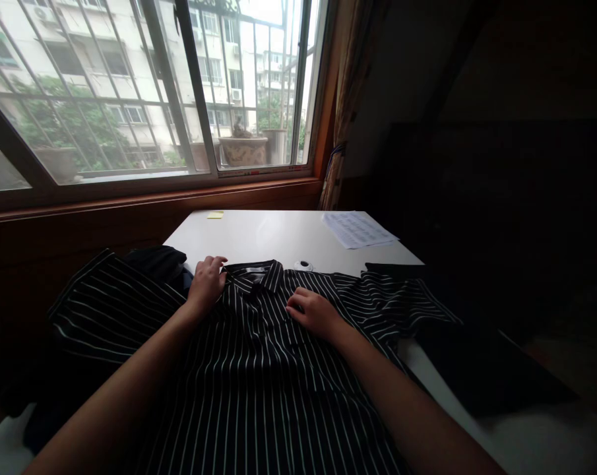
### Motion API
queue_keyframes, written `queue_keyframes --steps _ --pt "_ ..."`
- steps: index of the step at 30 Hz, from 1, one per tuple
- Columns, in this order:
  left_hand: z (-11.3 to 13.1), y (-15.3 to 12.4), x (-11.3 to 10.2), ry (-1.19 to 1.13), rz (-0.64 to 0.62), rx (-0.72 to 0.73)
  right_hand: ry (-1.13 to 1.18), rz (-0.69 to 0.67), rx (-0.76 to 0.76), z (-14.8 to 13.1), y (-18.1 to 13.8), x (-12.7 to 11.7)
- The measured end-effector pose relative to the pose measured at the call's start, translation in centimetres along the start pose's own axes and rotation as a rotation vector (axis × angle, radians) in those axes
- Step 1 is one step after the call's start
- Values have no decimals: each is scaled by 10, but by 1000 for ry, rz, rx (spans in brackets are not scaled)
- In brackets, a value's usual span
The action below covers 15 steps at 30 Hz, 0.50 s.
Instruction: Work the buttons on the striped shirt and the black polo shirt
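Observation:
A black shirt with thin white stripes (258, 396) lies spread out, collar away from me and its short sleeves out to both sides. My left hand (208, 284) rests at the shoulder beside the collar, fingers bent and apart, touching the cloth. Over the chest, right of the front opening, is my right hand (315, 313), with loosely curled fingers and a gap between thumb and forefinger. No fold of cloth shows clearly gripped in either hand. A pale label (255, 270) shows inside the collar.
The white table (263, 231) bears a yellow sticky note (215, 215), printed papers (360, 229) and a small round white object (304, 265) behind the shirt. Dark clothing (154, 258) is heaped at left. A dark piece of cloth (486, 363) lies at right. Beyond stands a barred window (249, 86).

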<state>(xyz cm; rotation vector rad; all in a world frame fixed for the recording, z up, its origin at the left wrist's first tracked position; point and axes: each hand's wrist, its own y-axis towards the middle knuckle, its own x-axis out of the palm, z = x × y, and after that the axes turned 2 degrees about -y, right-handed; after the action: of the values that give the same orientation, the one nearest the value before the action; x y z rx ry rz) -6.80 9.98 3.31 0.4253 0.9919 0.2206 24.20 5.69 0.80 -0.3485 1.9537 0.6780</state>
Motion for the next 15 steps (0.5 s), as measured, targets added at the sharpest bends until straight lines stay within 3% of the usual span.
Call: queue_keyframes --steps 3,7,10,15 --pt "11 -4 4 42 -41 118 5 15 -11 0 -1 3" --pt "25 -11 18 11 -241 285 17 22 11 1 -1 6" --pt "23 -14 31 -37 -300 311 39 26 24 1 -1 8" --pt "4 -16 50 -143 -295 288 59 32 31 1 -1 9"
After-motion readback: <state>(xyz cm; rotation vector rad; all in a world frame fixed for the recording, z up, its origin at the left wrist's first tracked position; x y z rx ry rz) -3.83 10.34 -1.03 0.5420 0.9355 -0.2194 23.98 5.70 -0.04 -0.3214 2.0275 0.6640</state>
